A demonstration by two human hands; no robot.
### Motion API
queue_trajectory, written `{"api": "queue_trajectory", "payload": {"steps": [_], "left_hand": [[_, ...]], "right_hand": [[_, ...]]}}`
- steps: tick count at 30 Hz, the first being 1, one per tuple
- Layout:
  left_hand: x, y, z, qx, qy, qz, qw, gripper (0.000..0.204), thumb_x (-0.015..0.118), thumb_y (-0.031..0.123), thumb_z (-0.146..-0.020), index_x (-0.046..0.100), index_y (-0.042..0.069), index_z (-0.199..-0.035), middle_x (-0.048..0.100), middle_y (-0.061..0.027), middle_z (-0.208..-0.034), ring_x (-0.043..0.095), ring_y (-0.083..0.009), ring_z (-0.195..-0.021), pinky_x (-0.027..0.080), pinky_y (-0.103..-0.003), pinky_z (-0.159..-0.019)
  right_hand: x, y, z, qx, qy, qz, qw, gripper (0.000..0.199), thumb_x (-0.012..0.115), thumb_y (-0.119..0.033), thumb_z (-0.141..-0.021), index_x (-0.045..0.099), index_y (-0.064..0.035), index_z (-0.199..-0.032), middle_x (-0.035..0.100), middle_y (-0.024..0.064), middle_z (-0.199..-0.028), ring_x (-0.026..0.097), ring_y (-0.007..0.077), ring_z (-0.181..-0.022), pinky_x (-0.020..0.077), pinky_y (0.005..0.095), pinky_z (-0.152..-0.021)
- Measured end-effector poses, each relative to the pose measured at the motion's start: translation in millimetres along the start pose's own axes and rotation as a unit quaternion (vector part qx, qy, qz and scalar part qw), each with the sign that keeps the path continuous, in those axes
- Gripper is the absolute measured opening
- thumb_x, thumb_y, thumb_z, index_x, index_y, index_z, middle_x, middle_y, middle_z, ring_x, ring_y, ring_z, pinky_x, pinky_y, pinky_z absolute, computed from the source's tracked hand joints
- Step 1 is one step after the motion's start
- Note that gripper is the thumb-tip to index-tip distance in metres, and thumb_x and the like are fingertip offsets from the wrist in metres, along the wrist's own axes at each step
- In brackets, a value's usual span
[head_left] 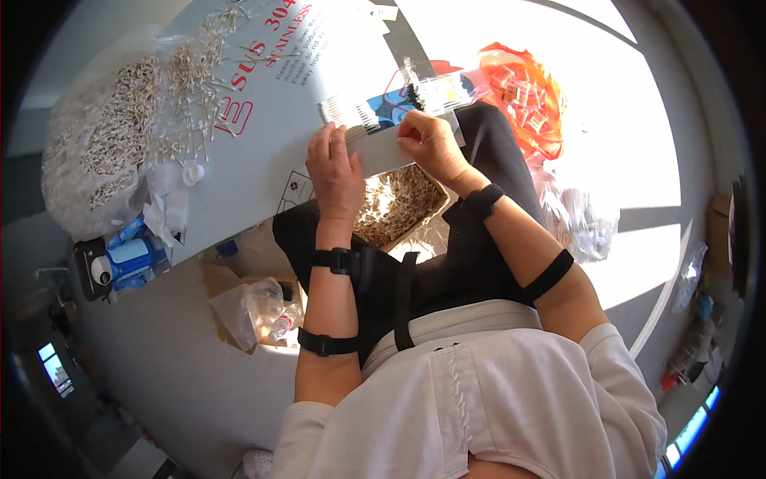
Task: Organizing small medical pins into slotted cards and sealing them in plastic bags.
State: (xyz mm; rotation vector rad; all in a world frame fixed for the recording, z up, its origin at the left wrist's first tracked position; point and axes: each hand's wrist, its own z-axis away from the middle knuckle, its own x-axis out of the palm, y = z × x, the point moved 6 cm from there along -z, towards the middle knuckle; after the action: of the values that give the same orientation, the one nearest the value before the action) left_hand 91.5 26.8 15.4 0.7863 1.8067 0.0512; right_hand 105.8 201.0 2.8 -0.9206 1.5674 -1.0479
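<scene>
My left hand (335, 169) grips the near left part of a long white strip (381, 146) that carries a row of thin metal pins along its far edge. My right hand (431, 142) pinches the same strip further right, fingers curled over its top edge. The strip rests at the near edge of a large white cardboard sheet (263, 152) with red lettering. Below my hands, an open box of small pale pins (399, 203) sits on my lap. Black straps circle both forearms.
Loose pins lie in a pile (195, 76) on the sheet and fill a clear bag (100, 144) at the left. A blue and white device (128, 259) sits lower left. An orange bag of small packets (527, 92) lies at the right, clear bags (578, 219) beside it.
</scene>
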Motion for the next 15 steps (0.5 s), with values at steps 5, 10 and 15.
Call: {"api": "queue_trajectory", "payload": {"steps": [5,10,15], "left_hand": [[15,1,4,0.009,-0.098,-0.081,0.992,0.067,0.067,0.018,-0.084,0.036,0.006,-0.142,0.031,-0.0148,-0.151,0.027,-0.034,-0.141,0.025,-0.052,-0.111],[21,-5,-1,-0.013,-0.11,-0.044,0.993,0.066,0.05,0.035,-0.097,0.022,0.005,-0.149,0.018,-0.0173,-0.156,0.017,-0.0339,-0.145,0.018,-0.05,-0.115],[14,-49,-30,-0.144,0.075,0.305,0.938,0.068,0.044,0.037,-0.1,0.016,-0.001,-0.149,0.011,-0.0236,-0.156,0.015,-0.0354,-0.145,0.018,-0.045,-0.116]], "right_hand": [[7,4,-7,0.042,-0.031,0.065,0.997,0.011,0.069,-0.001,-0.077,0.058,0.0004,-0.078,0.057,0.0061,-0.064,0.054,0.0102,-0.061,0.0449,0.0277,-0.056],[9,16,-10,0.017,0.037,-0.098,0.994,0.017,0.066,-0.011,-0.085,0.061,0.0016,-0.094,0.065,0.0147,-0.097,0.063,0.0198,-0.09,0.0506,0.0323,-0.078],[33,9,-41,0.011,0.076,-0.214,0.974,0.035,0.052,-0.019,-0.099,0.053,0.0031,-0.126,0.057,0.0115,-0.128,0.053,0.016,-0.116,0.0401,0.0271,-0.101]]}}
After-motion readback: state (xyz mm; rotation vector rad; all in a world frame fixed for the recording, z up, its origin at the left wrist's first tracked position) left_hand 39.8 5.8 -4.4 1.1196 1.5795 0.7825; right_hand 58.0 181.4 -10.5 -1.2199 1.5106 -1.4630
